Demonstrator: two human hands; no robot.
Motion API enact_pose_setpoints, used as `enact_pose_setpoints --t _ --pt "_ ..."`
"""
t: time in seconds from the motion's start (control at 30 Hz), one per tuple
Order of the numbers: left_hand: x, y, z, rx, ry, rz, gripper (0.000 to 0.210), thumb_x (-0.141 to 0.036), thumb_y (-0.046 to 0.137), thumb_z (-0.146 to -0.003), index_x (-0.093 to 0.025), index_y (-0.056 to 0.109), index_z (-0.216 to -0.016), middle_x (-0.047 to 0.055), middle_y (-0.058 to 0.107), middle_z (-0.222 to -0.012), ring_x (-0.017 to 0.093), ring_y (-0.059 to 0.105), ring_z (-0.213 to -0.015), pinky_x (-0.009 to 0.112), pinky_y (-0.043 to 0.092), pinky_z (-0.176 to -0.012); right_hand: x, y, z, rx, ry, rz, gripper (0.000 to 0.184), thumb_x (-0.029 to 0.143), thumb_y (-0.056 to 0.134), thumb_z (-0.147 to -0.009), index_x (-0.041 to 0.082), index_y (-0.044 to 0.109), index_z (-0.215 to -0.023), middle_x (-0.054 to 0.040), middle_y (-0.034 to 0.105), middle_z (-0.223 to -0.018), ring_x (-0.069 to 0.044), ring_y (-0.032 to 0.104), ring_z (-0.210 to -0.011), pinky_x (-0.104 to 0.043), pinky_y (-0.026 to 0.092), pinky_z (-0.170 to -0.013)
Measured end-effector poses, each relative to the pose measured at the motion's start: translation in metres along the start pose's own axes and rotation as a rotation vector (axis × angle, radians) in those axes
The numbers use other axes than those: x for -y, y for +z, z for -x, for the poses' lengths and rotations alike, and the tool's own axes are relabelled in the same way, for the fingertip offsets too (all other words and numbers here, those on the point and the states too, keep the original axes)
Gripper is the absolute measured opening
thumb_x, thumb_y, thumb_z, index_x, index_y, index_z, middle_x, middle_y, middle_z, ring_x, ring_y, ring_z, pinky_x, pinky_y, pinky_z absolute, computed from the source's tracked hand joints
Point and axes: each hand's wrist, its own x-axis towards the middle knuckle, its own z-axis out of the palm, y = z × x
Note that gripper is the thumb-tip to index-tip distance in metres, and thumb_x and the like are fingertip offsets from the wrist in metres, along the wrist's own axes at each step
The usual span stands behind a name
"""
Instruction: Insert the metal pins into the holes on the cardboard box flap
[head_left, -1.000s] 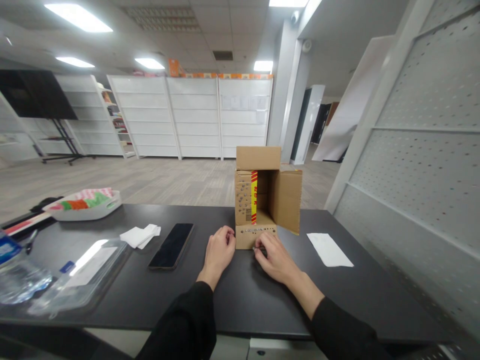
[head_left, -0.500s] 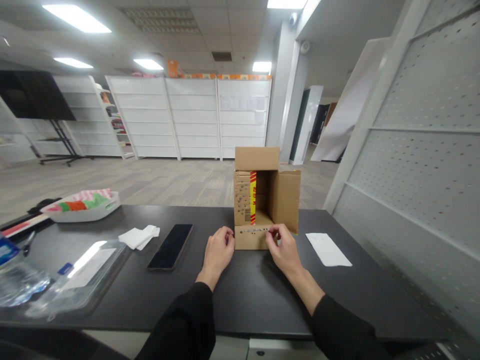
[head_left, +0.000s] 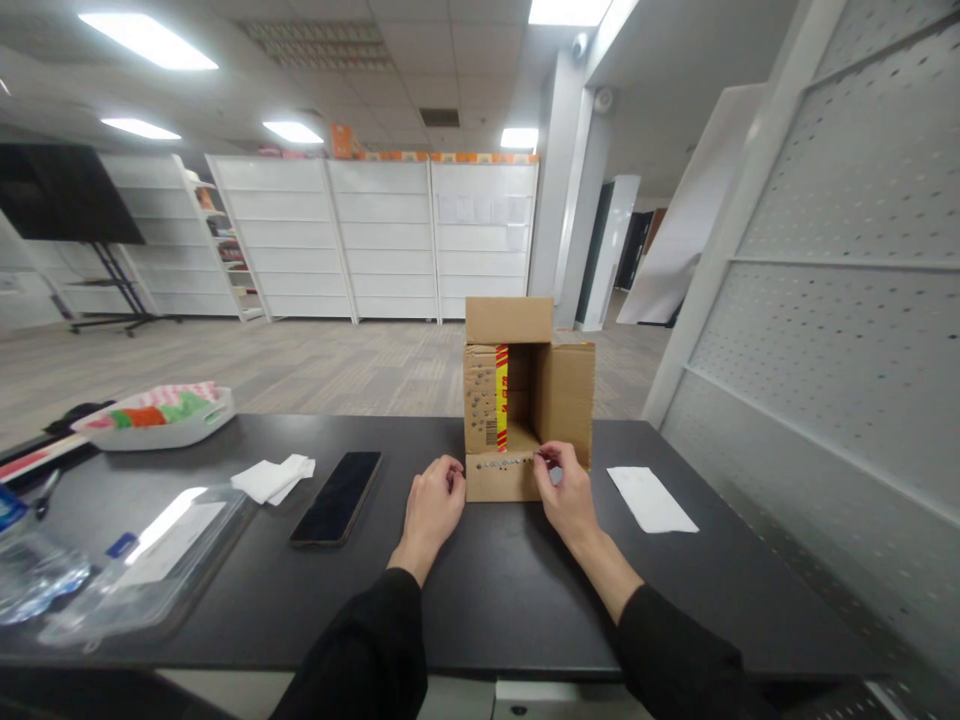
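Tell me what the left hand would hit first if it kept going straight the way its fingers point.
The left hand points away from the person and a little right, fingertips at the lower left corner of the cardboard box. It would likely meet that box's front flap almost at once; whether they already touch is unclear.

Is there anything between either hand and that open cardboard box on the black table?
Nothing visible. The left hand rests against the cardboard box's lower front flap at its left end, and the right hand touches the flap's right end. The phone and white paper lie off to the sides.
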Motion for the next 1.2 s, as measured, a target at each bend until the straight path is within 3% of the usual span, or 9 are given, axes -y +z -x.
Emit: enact_pose_setpoints --t 0.53,0.9,1.2 --pt "-0.0009 -0.0007 0.0002 -0.003 0.007 -0.009 0.013 -0.017 0.047 -0.086 -0.02 0.059 -0.084 0.002 0.065 -0.08 0.013 0.057 -0.068 0.025 0.038 -0.065 -0.0027 0.0027 -0.0005 0.085 -0.025 0.014 0.01 0.029 0.045 -0.097 0.022 0.052 -0.1 -0.0062 0.067 -0.09 -0.021 0.066 -0.084 -0.033 0.05 -0.077" --pt "0.0019 0.0012 -0.0003 -0.009 0.016 0.005 0.013 -0.017 0.047 -0.085 -0.02 0.06 -0.085 0.002 0.066 -0.081 0.013 0.057 -0.068 0.025 0.039 -0.065 -0.0022 0.0013 -0.0033 0.135 -0.155 0.148 0.014 0.024 0.044 -0.098 0.02 0.057 -0.1 -0.0078 0.064 -0.094 -0.023 0.061 -0.089 -0.034 0.048 -0.08" --pt "0.001 0.0006 -0.0002 -0.014 0.011 0.01 0.013 -0.018 0.047 -0.085 -0.019 0.06 -0.083 0.002 0.066 -0.078 0.013 0.056 -0.066 0.025 0.038 -0.064 0.0022 0.0008 -0.0033 0.182 -0.11 0.206 0.016 0.021 0.046 -0.095 0.02 0.062 -0.094 -0.0079 0.062 -0.093 -0.022 0.061 -0.088 -0.034 0.049 -0.08"
